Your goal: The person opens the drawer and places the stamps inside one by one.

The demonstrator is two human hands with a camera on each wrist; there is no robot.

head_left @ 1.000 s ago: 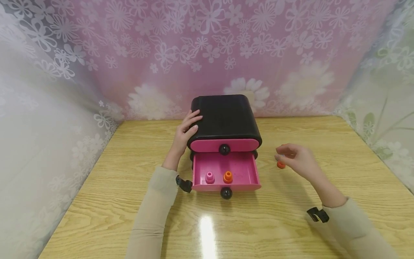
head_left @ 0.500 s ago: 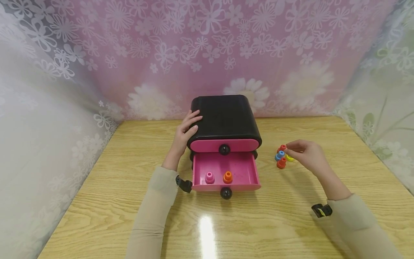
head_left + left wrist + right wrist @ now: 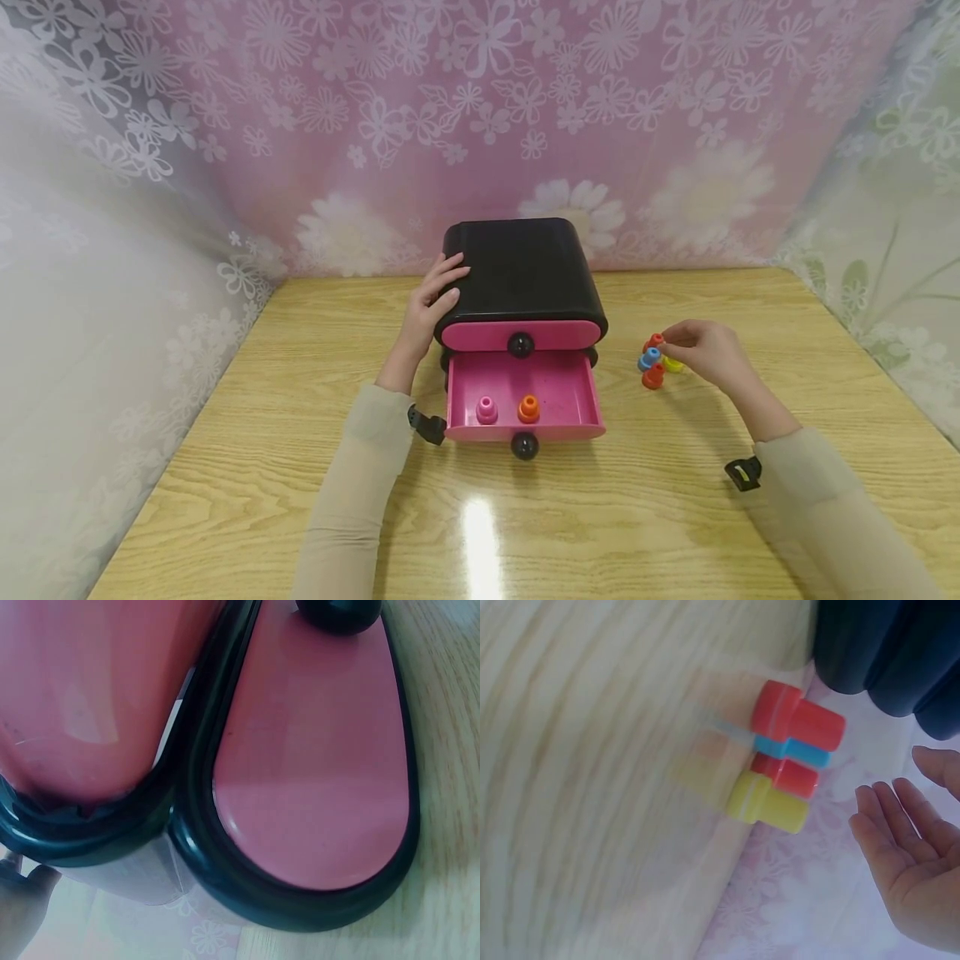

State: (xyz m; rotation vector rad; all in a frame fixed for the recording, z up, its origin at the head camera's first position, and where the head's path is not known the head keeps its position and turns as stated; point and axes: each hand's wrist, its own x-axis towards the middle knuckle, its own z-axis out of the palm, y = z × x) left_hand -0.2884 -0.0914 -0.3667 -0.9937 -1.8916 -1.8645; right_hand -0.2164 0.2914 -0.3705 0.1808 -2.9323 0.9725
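My left hand (image 3: 429,312) rests on the left side and top edge of a black mini drawer cabinet (image 3: 525,267) with pink fronts. A pink drawer (image 3: 566,392) below the top one is pulled out, with a pink peg (image 3: 487,410) and an orange peg (image 3: 528,408) upright inside. To the right, a blue peg (image 3: 649,359), a front red peg (image 3: 653,377), a back red peg (image 3: 655,341) and a yellow peg (image 3: 673,365) stand clustered. My right hand (image 3: 705,354) hovers just above and beside them. In the right wrist view its loosely bent fingers (image 3: 896,832) hold nothing.
The cabinet stands on a wood-grain table (image 3: 600,517), near its back edge. Flowered cloth (image 3: 525,125) hangs behind and along both sides. A round black knob (image 3: 524,446) sticks out from the pulled-out drawer.
My right hand has drawn back to the right and slightly away from me, uncovering the pegs it had hidden. The left hand, the cabinet and the drawer have stayed put.
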